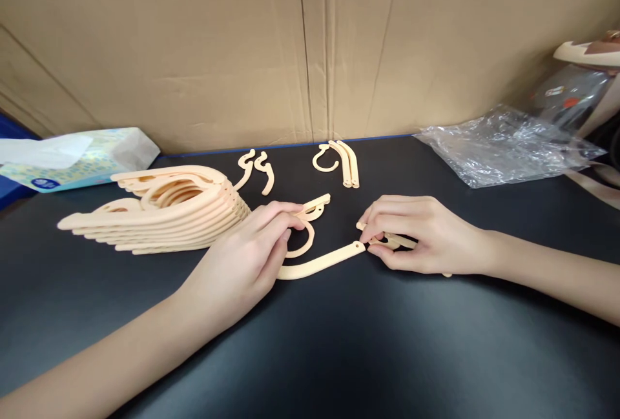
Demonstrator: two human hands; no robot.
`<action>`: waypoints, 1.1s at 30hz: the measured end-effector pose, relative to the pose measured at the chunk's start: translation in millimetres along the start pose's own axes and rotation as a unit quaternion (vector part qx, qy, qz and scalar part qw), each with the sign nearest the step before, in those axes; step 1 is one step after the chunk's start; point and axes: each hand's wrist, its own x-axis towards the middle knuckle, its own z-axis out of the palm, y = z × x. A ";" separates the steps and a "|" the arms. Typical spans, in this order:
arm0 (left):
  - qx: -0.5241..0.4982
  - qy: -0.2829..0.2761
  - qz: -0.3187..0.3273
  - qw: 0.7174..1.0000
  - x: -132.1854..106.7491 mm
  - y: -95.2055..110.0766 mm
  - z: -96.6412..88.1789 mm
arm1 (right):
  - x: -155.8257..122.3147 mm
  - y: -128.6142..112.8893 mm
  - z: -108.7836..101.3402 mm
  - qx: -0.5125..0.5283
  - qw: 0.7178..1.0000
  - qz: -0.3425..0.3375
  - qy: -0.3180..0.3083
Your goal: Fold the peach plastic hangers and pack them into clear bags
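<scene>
My left hand (249, 248) is closed, its fingertips pinching a cream plastic hanger hook (309, 238) beside a short straight piece (317, 202). A curved hanger arm (324, 263) with a hole at its right end reaches out from under that hand; whether the hand grips it too, I cannot tell. My right hand (411, 232) pinches another cream hanger part (394, 241), mostly covered by the fingers. Its fingertips are close to the holed end of the curved arm. To the left of my left hand lies a stack of folded hangers (194, 212).
Loose hook pieces (267, 173) lie at the back of the black table (339, 354). Beyond my hands are another hook (324, 159) and two hanger arms (346, 164). A tissue pack (97, 157) sits back left, a clear plastic bag (504, 144) back right. Cardboard (217, 51) stands behind.
</scene>
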 end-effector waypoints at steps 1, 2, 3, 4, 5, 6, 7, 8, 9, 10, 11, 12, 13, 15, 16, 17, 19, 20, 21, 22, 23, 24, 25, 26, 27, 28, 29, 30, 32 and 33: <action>0.001 0.001 0.001 1.000 0.2 -0.4 0.1 | -0.2 -0.2 -0.2 0.001 1.000 0.002 0.000; 0.003 0.004 0.003 1.000 0.3 -0.9 0.2 | -0.3 -0.5 -0.6 -0.001 1.000 0.002 -0.002; 0.006 0.008 0.004 1.000 0.2 -1.5 0.4 | -0.5 -1.1 -1.2 -0.007 1.000 0.001 -0.004; 0.009 0.013 0.006 1.000 0.1 -2.3 0.6 | -0.5 -2.0 -1.9 -0.017 1.000 -0.002 -0.006; 0.013 0.018 0.007 1.000 -0.2 -3.1 0.8 | -0.4 -3.0 -2.8 -0.030 0.999 -0.007 -0.008; 0.018 0.024 0.009 1.000 -0.5 -3.9 0.9 | -0.3 -4.2 -3.6 -0.043 0.999 -0.012 -0.008; 0.022 0.028 0.012 0.999 -1.0 -4.7 0.9 | -0.2 -5.2 -4.2 -0.055 0.998 -0.017 -0.008; 0.027 0.031 0.015 0.999 -1.6 -5.4 0.6 | 0.0 -5.9 -4.7 -0.064 0.998 -0.021 -0.008; 0.033 0.031 0.018 0.999 -2.3 -6.0 0.2 | 0.1 -6.3 -4.9 -0.070 0.997 -0.026 -0.008; 0.039 0.033 0.021 0.998 -3.0 -6.4 -0.4 | 0.2 -6.1 -4.7 -0.074 0.997 -0.029 -0.008; 0.044 0.033 0.024 0.998 -3.6 -6.7 -1.0 | 0.3 -5.5 -4.4 -0.078 0.997 -0.029 -0.008; 0.047 0.034 0.026 0.998 -4.1 -6.9 -1.5 | 0.4 -4.4 -3.8 -0.081 0.996 -0.027 -0.008; 0.049 0.033 0.025 0.998 -4.5 -7.0 -1.8 | 0.4 -3.2 -3.1 -0.081 0.996 -0.023 -0.008; 0.047 0.031 0.022 0.998 -4.4 -7.1 -1.8 | 0.4 -0.4 -1.8 -0.069 0.998 -0.011 -0.006; 0.045 0.030 0.021 0.998 -4.0 -6.9 -1.5 | 0.4 0.7 -1.4 -0.058 0.998 -0.006 -0.005; 0.044 0.029 0.020 0.998 -3.5 -6.6 -1.2 | 0.4 1.6 -1.1 -0.048 0.999 -0.004 -0.005; 0.044 0.033 0.021 0.998 -2.6 -5.5 -0.9 | 0.1 2.4 -1.0 -0.031 1.000 -0.002 -0.006; 0.045 0.035 0.022 0.998 -2.2 -4.6 -1.0 | -0.1 2.4 -1.2 -0.024 1.000 -0.001 -0.009; 0.046 0.035 0.024 0.998 -2.0 -3.7 -1.3 | -0.3 2.2 -1.4 -0.019 1.000 0.002 -0.012; 0.048 0.035 0.025 0.998 -1.9 -2.6 -1.7 | -0.6 1.9 -1.7 -0.014 1.000 0.006 -0.015; 0.051 0.035 0.027 0.998 -1.8 -1.6 -2.2 | -1.0 1.6 -2.0 -0.012 1.000 0.012 -0.016; 0.053 0.033 0.029 0.998 -1.8 -0.7 -2.6 | -1.3 1.2 -2.2 -0.013 1.000 0.019 -0.016; 0.057 0.032 0.031 0.997 -1.7 0.0 -3.0 | -1.8 0.9 -2.3 -0.019 0.999 0.026 -0.013; 0.060 0.031 0.034 0.997 -1.6 0.6 -3.2 | -2.2 0.8 -2.4 -0.028 0.999 0.033 -0.010; 0.064 0.031 0.038 0.997 -1.4 1.0 -3.4 | -2.6 0.8 -2.4 -0.040 0.998 0.038 -0.006; 0.069 0.029 0.043 0.996 -1.2 1.3 -3.6 | -3.0 0.9 -2.2 -0.051 0.998 0.043 -0.003; 0.077 0.028 0.049 0.995 -1.0 1.6 -3.7 | -3.3 1.2 -2.0 -0.060 0.997 0.047 -0.003; 0.087 0.026 0.055 0.994 -0.9 1.8 -3.8 | -3.7 1.5 -1.6 -0.064 0.997 0.050 -0.002; 0.112 0.026 0.068 0.991 -0.9 2.5 -3.9 | -4.1 2.3 -0.9 -0.062 0.997 0.053 -0.003; 0.123 0.029 0.075 0.989 -1.1 3.0 -3.8 | -4.2 2.5 -0.5 -0.058 0.997 0.053 -0.003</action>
